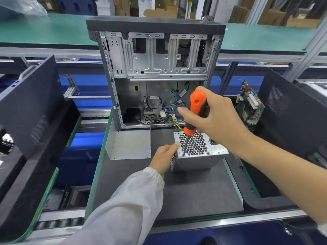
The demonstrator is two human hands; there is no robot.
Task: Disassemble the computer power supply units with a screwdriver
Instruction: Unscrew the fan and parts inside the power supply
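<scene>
Green-topped workbench (44,32) behind, cardboard boxes (265,13) on shelving, blue bins (88,85) beneath aluminium rails.

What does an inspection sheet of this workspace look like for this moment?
Surface: dark grey mat on a green-edged tray.
Job's things: silver metal power supply box with honeycomb grille; orange-and-black screwdriver, tip at its near-left corner screw.
Clutter: bent grey sheet-metal cover; green circuit board.
Hands: right hand grips the screwdriver; left hand steadies the box.
Cables: yellow, blue and black wires running into the open grey computer case.
Surroundings: black side panels, roller conveyor, cardboard boxes.
</scene>
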